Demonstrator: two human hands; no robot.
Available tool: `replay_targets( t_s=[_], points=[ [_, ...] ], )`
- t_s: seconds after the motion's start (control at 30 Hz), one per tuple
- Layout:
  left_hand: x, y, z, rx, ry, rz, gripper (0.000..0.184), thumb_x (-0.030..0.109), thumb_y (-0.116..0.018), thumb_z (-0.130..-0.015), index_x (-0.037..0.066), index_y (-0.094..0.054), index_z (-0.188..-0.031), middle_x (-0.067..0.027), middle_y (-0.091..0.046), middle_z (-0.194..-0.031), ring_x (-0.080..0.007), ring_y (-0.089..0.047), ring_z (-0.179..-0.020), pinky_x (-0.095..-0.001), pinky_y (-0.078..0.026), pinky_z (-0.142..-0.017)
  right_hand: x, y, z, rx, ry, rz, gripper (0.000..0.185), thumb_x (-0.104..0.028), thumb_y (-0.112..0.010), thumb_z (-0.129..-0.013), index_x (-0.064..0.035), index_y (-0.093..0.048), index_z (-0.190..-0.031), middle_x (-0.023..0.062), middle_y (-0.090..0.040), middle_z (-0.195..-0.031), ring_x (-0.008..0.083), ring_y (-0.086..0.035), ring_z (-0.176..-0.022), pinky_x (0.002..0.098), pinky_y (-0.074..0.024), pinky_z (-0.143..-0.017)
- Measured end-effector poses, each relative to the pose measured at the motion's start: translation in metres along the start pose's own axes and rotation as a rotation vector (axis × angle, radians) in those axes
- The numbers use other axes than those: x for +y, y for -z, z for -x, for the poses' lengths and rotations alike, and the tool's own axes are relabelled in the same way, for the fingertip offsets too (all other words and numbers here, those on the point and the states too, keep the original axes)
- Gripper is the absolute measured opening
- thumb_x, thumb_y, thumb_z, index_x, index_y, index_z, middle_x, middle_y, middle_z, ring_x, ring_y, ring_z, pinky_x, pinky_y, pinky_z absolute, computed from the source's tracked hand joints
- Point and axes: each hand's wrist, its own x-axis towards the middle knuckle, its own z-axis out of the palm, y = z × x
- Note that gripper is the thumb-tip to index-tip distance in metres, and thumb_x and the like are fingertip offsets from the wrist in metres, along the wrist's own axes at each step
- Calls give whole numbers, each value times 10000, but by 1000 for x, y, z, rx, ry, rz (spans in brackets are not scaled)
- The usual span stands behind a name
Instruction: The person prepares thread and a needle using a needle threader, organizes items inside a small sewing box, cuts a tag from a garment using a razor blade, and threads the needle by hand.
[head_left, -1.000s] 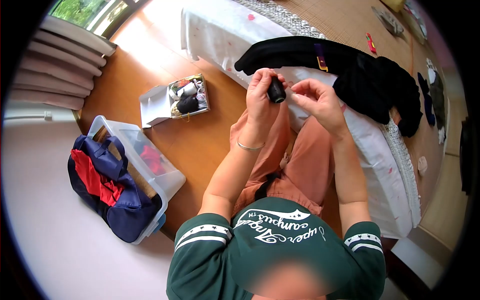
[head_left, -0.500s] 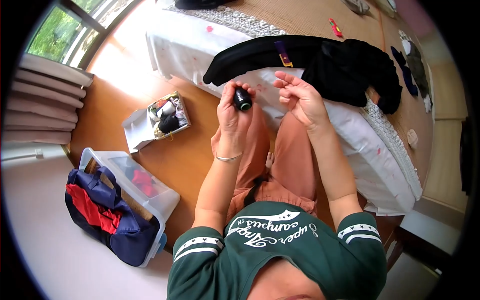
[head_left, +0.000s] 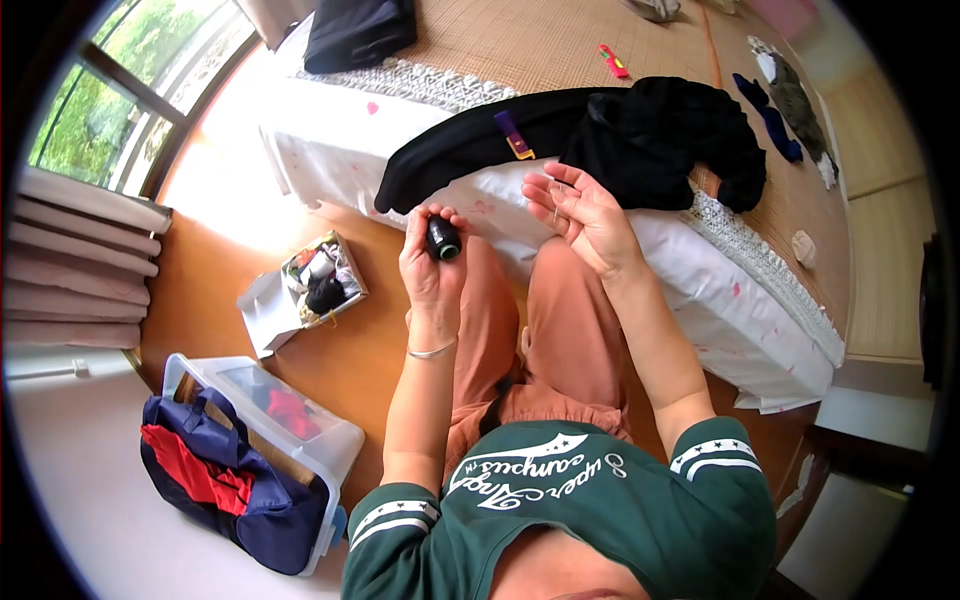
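Observation:
My left hand (head_left: 432,268) is wrapped round a black thread spool (head_left: 443,240), its end tilted toward me, above my knees. To the right and a little higher is my right hand (head_left: 585,215), palm turned up. Its thumb presses toward the index finger while the other fingers reach out. Something thin seems to show at those fingertips, too fine to name. Just beyond the hands, a black garment (head_left: 660,135) lies along the edge of the bed (head_left: 730,290). A purple and yellow object (head_left: 514,135) rests on the garment.
An opened box (head_left: 350,285) of sewing odds and ends is on the wooden floor at left. Nearer stands a clear plastic bin (head_left: 335,445) with a navy and red bag (head_left: 215,465). A red object (head_left: 613,62) and dark blue cloth (head_left: 768,118) lie on the bed mat.
My view has shifted, so the bed and floor items sit differently. The left hand still holds the spool. The right thumb and index finger have come closer together.

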Motion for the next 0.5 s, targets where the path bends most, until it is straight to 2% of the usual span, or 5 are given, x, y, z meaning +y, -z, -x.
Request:
replay_targets(
  t_s=[0.1,0.17,0.27,0.37,0.5],
  points=[
    [8,2,11,23,-38,-19,105,141,-479,-874,45,-516,-856,-77,-508,-850,-201,-485,-795,-330,-434,-759,-15,16,7,125,97,21,209,18,-465,-836,8,-420,-1040,155,-548,-986,243,-571,-948,321,-487,-837],
    [9,2,13,16,-30,-5,90,126,-479,-872,40,-507,-881,-83,-507,-855,-209,-482,-801,-329,-431,-761,-35,27,-1,167,229,12,138,43,-474,-824,2,-455,-956,105,-545,-885,249,-591,-895,310,-522,-776],
    [6,3,12,9,-21,-21,102,130,-484,-871,32,-503,-894,-87,-505,-869,-212,-482,-811,-329,-429,-765,-64,47,-17,197,346,95,117,42,-475,-825,6,-453,-933,110,-552,-859,260,-600,-863,320,-533,-750],
    [3,1,12,-15,-15,12,83,80,-463,-870,8,-493,-896,-112,-471,-850,-221,-464,-827,-331,-427,-776,-90,67,-37,259,367,154,115,27,-481,-827,3,-452,-936,123,-560,-866,265,-599,-870,343,-522,-767],
    [3,3,11,-17,-17,-28,87,80,-460,-871,5,-494,-901,-113,-474,-859,-220,-464,-828,-332,-426,-778,-107,77,-56,348,367,304,108,-29,-543,-816,-35,-511,-919,83,-597,-887,157,-596,-838,236,-496,-714]
  ],
)
